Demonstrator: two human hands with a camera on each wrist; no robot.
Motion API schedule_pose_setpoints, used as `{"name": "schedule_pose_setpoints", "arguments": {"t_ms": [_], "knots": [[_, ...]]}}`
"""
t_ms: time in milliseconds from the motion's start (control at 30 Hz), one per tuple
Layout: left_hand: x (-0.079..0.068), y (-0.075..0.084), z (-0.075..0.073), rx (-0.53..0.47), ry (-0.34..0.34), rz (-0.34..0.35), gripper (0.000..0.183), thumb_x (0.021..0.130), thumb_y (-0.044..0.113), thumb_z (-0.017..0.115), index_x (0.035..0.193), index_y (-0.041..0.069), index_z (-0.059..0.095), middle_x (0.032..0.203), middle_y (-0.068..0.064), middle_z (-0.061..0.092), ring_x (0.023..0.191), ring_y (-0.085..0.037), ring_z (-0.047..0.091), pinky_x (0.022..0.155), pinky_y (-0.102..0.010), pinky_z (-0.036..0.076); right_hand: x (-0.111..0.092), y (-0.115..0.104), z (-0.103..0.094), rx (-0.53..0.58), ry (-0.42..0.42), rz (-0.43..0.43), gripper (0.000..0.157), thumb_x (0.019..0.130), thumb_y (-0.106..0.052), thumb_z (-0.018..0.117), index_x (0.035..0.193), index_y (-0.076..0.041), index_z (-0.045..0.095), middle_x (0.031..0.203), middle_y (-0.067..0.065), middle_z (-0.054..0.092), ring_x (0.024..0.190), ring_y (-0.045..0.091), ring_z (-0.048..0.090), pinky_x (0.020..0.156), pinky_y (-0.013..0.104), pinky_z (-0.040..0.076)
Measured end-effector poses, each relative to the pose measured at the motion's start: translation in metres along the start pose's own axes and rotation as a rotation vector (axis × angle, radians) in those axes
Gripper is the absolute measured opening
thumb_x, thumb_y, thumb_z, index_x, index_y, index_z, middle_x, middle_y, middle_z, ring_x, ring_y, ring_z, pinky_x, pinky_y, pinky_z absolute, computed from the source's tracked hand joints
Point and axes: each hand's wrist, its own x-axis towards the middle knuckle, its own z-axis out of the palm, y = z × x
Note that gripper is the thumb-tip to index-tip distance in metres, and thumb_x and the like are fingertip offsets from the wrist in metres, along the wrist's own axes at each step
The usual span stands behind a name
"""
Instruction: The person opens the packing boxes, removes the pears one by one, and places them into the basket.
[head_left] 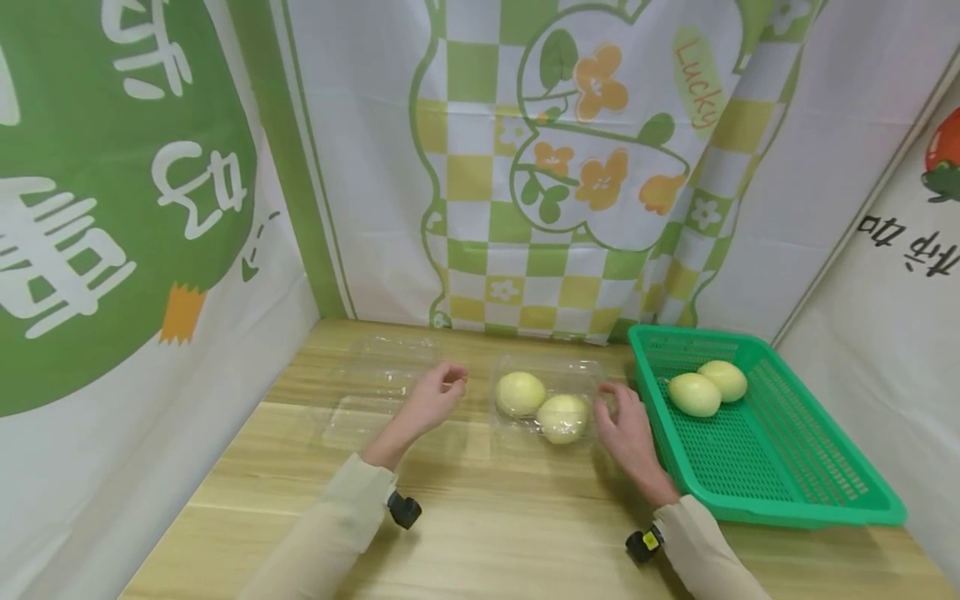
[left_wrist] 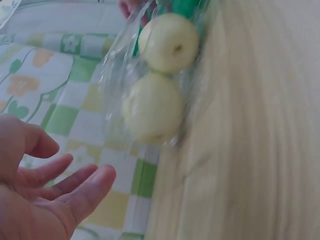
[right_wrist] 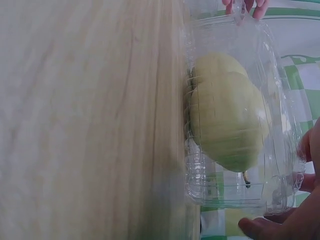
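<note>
Two pale yellow pears [head_left: 521, 394] sit inside a clear plastic clamshell box [right_wrist: 235, 192] with its lid over them, in the middle of the table. My right hand [head_left: 628, 429] is at the box's right end. In the right wrist view its fingers [right_wrist: 309, 150] are right at the box's corner, with the thumb apart from them below. My left hand [head_left: 435, 398] hovers left of this box, fingers loosely bent and nothing in them. Beneath and beyond it, a second clear plastic container [head_left: 360, 417] lies spread on the table.
A green plastic basket [head_left: 795, 510] stands on the right, close beside my right forearm, with two more pears [head_left: 693, 394] towards its back. A patterned cloth [head_left: 510, 275] hangs behind the wooden table [head_left: 510, 533], and printed sheets flank both sides.
</note>
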Motion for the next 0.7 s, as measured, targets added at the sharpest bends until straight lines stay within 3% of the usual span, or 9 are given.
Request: {"name": "schedule_pose_setpoints", "arguments": {"t_ms": [200,367,500,700], "knots": [[0.001,0.001,0.02,0.025,-0.027,-0.02,0.032,0.093,0.017,0.048,0.12,0.002,0.055,0.113,-0.014,0.061,0.098,-0.029,0.061,0.077,-0.033,0.054,-0.001,0.001,-0.001,-0.004,-0.034,0.041,0.03,0.09,-0.016,0.053,0.116,-0.001,0.057,0.117,0.018,0.058,0.109,0.032,0.052,0.092,0.048,0.042],[0.003,0.001,0.029,-0.115,-0.08,-0.062,0.035,0.092,0.008,0.044,0.123,-0.007,0.05,0.105,-0.023,0.061,0.085,-0.036,0.063,0.069,-0.039,0.056,-0.001,0.001,-0.002,-0.008,-0.02,0.024,0.026,0.089,-0.015,0.054,0.111,-0.004,0.06,0.113,0.016,0.06,0.1,0.029,0.055,0.087,0.046,0.044],[0.006,0.0,0.034,-0.209,-0.104,-0.122,0.037,0.092,0.008,0.044,0.126,-0.006,0.048,0.108,-0.023,0.06,0.087,-0.033,0.062,0.07,-0.041,0.056,-0.002,0.001,-0.002,-0.005,-0.007,-0.004,0.023,0.087,-0.013,0.055,0.108,-0.005,0.061,0.109,0.016,0.061,0.097,0.029,0.055,0.084,0.045,0.044],[0.008,-0.003,0.035,-0.264,-0.101,-0.139,0.037,0.092,0.01,0.047,0.127,-0.004,0.048,0.11,-0.023,0.06,0.081,-0.025,0.063,0.068,-0.039,0.057,-0.002,-0.002,-0.001,0.003,0.002,-0.054,0.02,0.085,-0.01,0.056,0.103,-0.004,0.063,0.105,0.015,0.061,0.091,0.028,0.054,0.079,0.044,0.044]]}}
